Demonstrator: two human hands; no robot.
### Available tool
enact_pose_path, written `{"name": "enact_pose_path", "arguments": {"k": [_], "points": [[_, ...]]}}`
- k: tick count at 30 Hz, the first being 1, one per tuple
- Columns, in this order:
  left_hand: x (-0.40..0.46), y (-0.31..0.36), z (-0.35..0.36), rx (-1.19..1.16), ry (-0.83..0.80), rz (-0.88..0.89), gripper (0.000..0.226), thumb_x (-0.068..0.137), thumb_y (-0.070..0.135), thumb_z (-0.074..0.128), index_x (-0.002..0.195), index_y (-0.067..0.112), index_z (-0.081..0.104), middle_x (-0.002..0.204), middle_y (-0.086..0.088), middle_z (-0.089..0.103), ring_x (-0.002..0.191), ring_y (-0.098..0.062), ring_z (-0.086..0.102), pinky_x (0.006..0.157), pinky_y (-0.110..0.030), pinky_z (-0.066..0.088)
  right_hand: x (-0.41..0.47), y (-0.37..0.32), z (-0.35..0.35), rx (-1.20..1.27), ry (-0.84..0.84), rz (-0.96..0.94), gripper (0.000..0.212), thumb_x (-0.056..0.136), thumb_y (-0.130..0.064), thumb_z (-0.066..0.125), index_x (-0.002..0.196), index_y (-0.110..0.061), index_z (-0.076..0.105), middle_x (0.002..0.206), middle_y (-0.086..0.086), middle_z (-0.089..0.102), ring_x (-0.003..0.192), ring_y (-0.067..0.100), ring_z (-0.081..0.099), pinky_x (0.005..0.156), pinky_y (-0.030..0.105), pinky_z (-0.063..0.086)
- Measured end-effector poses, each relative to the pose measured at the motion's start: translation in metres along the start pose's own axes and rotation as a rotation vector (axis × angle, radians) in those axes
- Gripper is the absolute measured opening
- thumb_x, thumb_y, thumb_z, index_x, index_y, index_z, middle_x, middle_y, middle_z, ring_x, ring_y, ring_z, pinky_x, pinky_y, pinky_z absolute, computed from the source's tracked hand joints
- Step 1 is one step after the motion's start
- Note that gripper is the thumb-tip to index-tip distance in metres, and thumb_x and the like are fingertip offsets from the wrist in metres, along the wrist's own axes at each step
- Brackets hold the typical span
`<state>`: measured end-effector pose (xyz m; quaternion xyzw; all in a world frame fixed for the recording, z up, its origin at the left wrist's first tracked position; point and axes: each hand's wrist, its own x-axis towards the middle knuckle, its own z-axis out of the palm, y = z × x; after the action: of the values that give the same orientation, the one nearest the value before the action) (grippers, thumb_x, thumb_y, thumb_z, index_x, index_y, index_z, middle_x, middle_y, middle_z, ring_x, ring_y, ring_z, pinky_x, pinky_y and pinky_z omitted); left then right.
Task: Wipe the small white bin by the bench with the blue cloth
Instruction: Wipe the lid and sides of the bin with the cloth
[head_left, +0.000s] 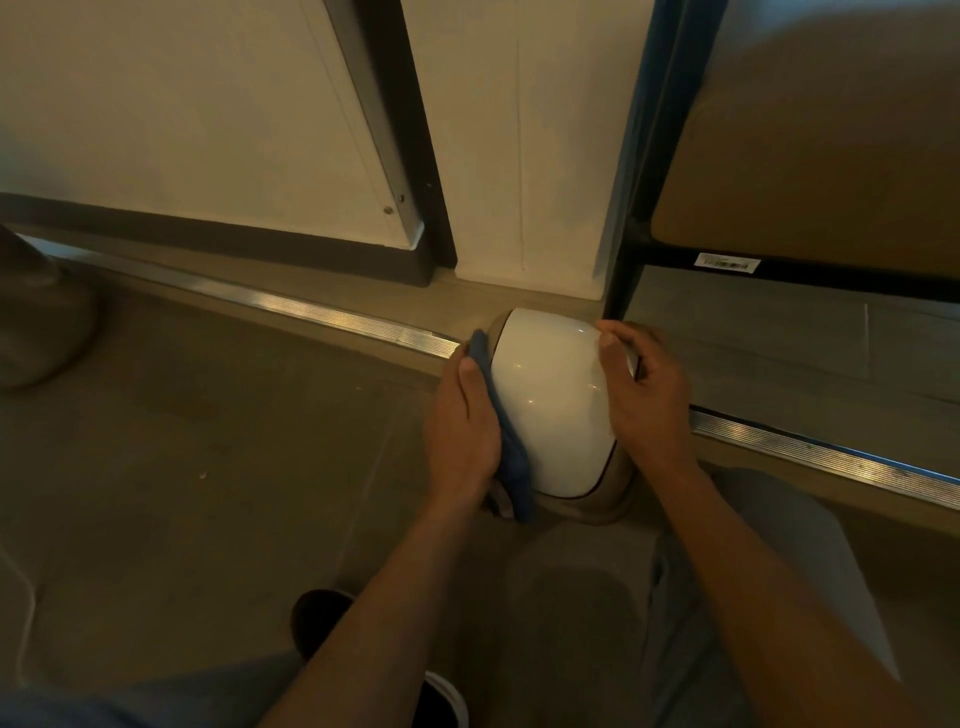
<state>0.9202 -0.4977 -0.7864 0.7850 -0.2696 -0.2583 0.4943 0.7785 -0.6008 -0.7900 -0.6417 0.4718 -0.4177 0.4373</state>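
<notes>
I am pressing the blue cloth (511, 457) flat against the side of the small white bin (550, 400) with my left hand (462, 415), its grip spread, fingers straight along the cloth. My right hand (644, 384) is steadying the opposite side, its grip curling over the far edge of the domed lid, thumb resting on top. The bin is sitting on the floor between my two grips, just beside the dark frame of the bench (639, 249) beyond my right grip.

The glossy lid looks slippery, so the cloth could be sliding out from under my flat palm, since nothing is pinching it. Pushing harder from the left than the right could be tipping the light bin or knocking it against the bench frame.

The lid is closed, so I cannot tell what the bin is holding.
</notes>
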Motion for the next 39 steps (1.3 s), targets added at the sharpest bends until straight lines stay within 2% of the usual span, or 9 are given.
{"name": "enact_pose_path", "arguments": {"k": [4, 8, 12, 15, 22, 29, 34, 37, 39], "points": [[0.047, 0.041, 0.009, 0.191, -0.094, -0.002, 0.044, 0.106, 0.045, 0.029, 0.114, 0.019, 0.064, 0.114, -0.01, 0.068, 0.107, -0.03, 0.062, 0.099, -0.046, 0.048, 0.001, 0.003, -0.001, -0.004, 0.007, -0.026, 0.024, 0.101, -0.027, 0.054, 0.12, -0.017, 0.065, 0.11, -0.01, 0.062, 0.102, -0.008, 0.056, 0.089, 0.007, 0.044], [0.061, 0.061, 0.032, 0.568, -0.168, 0.303, 0.047, 0.106, 0.038, 0.024, 0.121, 0.02, 0.065, 0.119, -0.006, 0.065, 0.11, -0.027, 0.059, 0.091, -0.037, 0.042, 0.002, 0.005, -0.002, -0.007, -0.007, -0.024, 0.024, 0.102, -0.029, 0.052, 0.118, -0.017, 0.066, 0.107, -0.011, 0.062, 0.101, -0.002, 0.058, 0.089, 0.019, 0.048], [0.031, 0.048, 0.037, 0.756, -0.15, 0.696, 0.05, 0.105, 0.038, 0.023, 0.13, 0.019, 0.062, 0.134, -0.006, 0.062, 0.132, -0.03, 0.049, 0.115, -0.047, 0.032, 0.002, 0.005, -0.002, 0.018, -0.014, -0.037, 0.026, 0.103, -0.027, 0.05, 0.12, -0.015, 0.065, 0.112, -0.006, 0.064, 0.104, -0.001, 0.059, 0.091, 0.017, 0.046], [0.018, 0.029, 0.023, 0.774, -0.181, 0.85, 0.044, 0.108, 0.037, 0.032, 0.143, 0.022, 0.053, 0.149, -0.004, 0.051, 0.146, -0.03, 0.035, 0.122, -0.049, 0.021, 0.002, 0.005, 0.0, 0.018, -0.011, -0.058, 0.023, 0.103, -0.023, 0.051, 0.119, -0.015, 0.065, 0.11, -0.008, 0.064, 0.103, -0.006, 0.058, 0.09, 0.01, 0.044], [0.047, 0.041, 0.032, 0.711, -0.179, 0.618, 0.054, 0.103, 0.045, 0.02, 0.134, 0.024, 0.059, 0.138, 0.001, 0.06, 0.132, -0.025, 0.049, 0.116, -0.046, 0.031, 0.003, 0.008, -0.001, 0.003, -0.014, -0.031, 0.026, 0.103, -0.03, 0.05, 0.119, -0.016, 0.065, 0.114, -0.002, 0.064, 0.106, 0.006, 0.059, 0.092, 0.021, 0.048], [0.014, 0.031, 0.03, 0.68, -0.144, 0.793, 0.041, 0.108, 0.037, 0.036, 0.142, 0.024, 0.053, 0.148, 0.001, 0.053, 0.144, -0.026, 0.037, 0.119, -0.047, 0.025, 0.004, 0.008, 0.001, -0.028, 0.003, -0.083, 0.026, 0.104, -0.024, 0.048, 0.119, -0.014, 0.066, 0.112, -0.001, 0.067, 0.106, 0.007, 0.061, 0.092, 0.022, 0.048], [0.03, 0.035, 0.022, 0.614, -0.182, 0.702, 0.04, 0.105, 0.042, 0.036, 0.139, 0.029, 0.054, 0.145, 0.005, 0.054, 0.14, -0.024, 0.04, 0.117, -0.044, 0.03, 0.002, 0.007, 0.001, -0.054, 0.003, -0.072, 0.03, 0.106, -0.027, 0.04, 0.122, -0.016, 0.064, 0.114, -0.002, 0.065, 0.107, 0.003, 0.059, 0.094, 0.019, 0.047], [0.042, 0.046, 0.027, 0.618, -0.219, 0.649, 0.039, 0.104, 0.042, 0.033, 0.126, 0.027, 0.061, 0.13, 0.001, 0.064, 0.125, -0.025, 0.054, 0.111, -0.047, 0.037, 0.001, 0.007, 0.0, -0.036, 0.017, -0.012, 0.032, 0.107, -0.03, 0.039, 0.127, -0.019, 0.061, 0.117, -0.003, 0.064, 0.109, 0.002, 0.058, 0.095, 0.021, 0.048], [0.052, 0.059, 0.031, 0.682, -0.232, 0.599, 0.037, 0.102, 0.04, 0.032, 0.105, 0.024, 0.066, 0.101, 0.001, 0.067, 0.099, -0.023, 0.062, 0.093, -0.042, 0.046, 0.0, 0.008, 0.0, -0.046, 0.025, 0.028, 0.035, 0.107, -0.036, 0.037, 0.133, -0.021, 0.056, 0.122, -0.003, 0.063, 0.112, 0.004, 0.058, 0.097, 0.027, 0.049]]}}
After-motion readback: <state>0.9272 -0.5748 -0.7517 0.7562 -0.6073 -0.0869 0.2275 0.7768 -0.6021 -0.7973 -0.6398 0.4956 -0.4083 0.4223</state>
